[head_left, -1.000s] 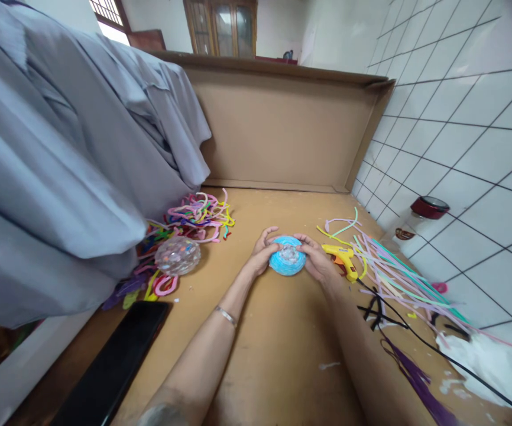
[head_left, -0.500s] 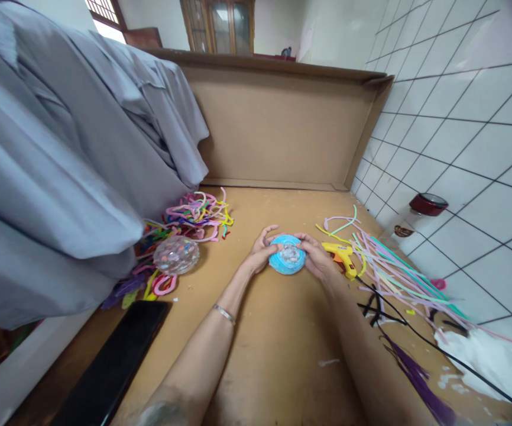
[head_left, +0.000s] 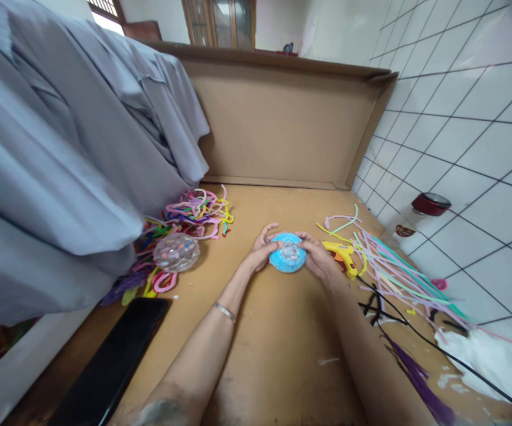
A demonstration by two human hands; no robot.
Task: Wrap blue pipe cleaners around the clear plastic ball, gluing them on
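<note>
Between my hands is a round blue coiled disc (head_left: 286, 264) with a greyish-white, fuzzy-looking centre. My left hand (head_left: 262, 251) grips its left rim, thumb on the near face and fingers curled behind. On the opposite side my right hand (head_left: 316, 255) pinches the right rim, its thumb also on the front. The fingers behind the disc are partly hidden. Just right of my right hand lies a yellow hot glue gun (head_left: 343, 258), its black cord trailing toward the lower right.
Left on the table (head_left: 278, 355) are a heap of coloured pipe cleaners (head_left: 198, 213), a clear faceted bowl (head_left: 177, 252) and a black phone (head_left: 114, 355). Loose pale pipe cleaners (head_left: 393, 272), a purple tassel (head_left: 415, 376), white tissue (head_left: 491, 361) and a red-lidded jar (head_left: 431, 204) lie right. Cardboard (head_left: 282, 124) stands behind.
Both hands keep the same hold on the blue disc, which has tilted very slightly. The view has shifted a little; nothing else has visibly moved.
</note>
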